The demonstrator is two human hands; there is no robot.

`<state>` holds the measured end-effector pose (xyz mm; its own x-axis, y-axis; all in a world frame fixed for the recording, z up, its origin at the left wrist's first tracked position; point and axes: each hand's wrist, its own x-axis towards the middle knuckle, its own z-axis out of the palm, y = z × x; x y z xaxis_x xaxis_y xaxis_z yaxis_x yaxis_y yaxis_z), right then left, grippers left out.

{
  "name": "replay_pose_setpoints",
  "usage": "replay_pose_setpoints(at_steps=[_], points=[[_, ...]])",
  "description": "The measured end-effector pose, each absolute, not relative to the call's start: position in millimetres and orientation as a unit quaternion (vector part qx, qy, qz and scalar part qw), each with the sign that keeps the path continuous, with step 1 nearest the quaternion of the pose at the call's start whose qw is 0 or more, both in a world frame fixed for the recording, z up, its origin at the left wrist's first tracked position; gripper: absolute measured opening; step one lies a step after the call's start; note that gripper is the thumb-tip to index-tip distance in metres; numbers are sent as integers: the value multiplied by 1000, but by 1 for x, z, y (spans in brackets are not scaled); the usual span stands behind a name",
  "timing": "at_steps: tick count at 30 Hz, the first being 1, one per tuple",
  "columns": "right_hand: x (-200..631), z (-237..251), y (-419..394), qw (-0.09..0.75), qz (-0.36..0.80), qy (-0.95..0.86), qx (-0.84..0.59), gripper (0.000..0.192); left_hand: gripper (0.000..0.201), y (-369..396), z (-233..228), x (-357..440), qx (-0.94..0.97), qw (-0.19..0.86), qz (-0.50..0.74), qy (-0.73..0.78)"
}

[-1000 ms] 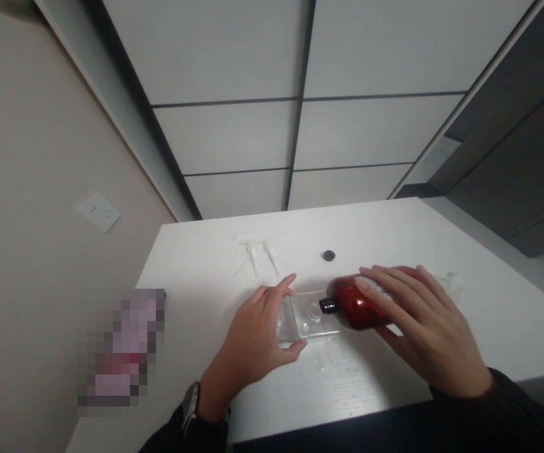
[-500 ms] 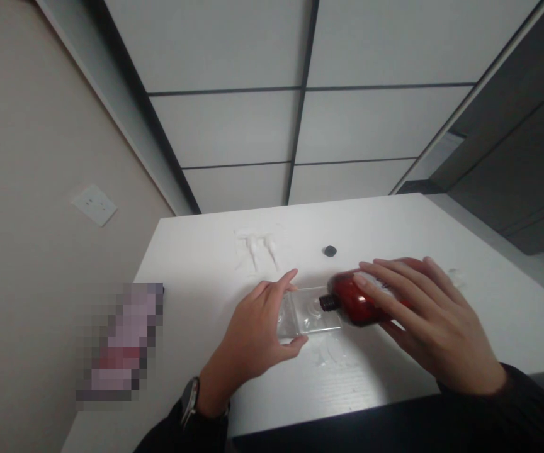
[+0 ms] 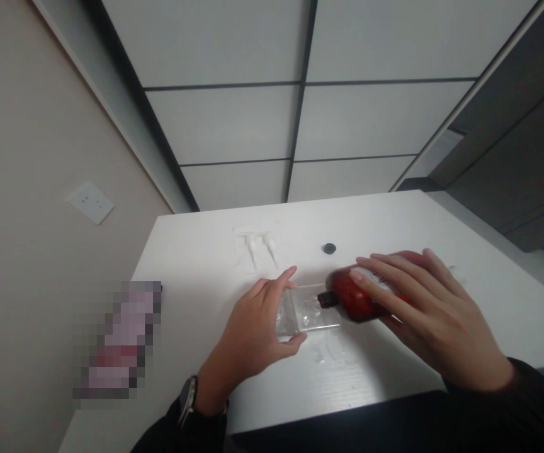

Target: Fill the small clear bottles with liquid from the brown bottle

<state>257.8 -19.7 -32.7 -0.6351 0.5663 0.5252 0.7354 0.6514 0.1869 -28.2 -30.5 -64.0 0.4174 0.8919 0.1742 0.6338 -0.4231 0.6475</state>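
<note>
Left hand (image 3: pixel 253 327) grips clear container (image 3: pixel 307 309); right hand (image 3: pixel 423 314) tips red bottle (image 3: pixel 359 299) into it. Next: keep mouths aligned.

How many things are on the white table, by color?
Red: 1, the bottle lying under the right hand
Clear: 2, the box at the left hand and the packet
Black: 1, the cap
Total: 4
</note>
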Motion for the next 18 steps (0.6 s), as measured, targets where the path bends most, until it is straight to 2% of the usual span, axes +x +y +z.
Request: replay_pose_setpoints(at_steps=[9, 15, 18], points=[[257, -29, -19, 203, -228, -886, -350, 72, 92, -30, -64, -27, 810, 243, 250, 471], [255, -24, -19, 214, -238, -882, -346, 49, 81, -30, -61, -27, 812, 239, 244, 473], [255, -22, -20, 214, -240, -881, -347, 45, 71, -30, -59, -27, 816, 234, 241, 470]])
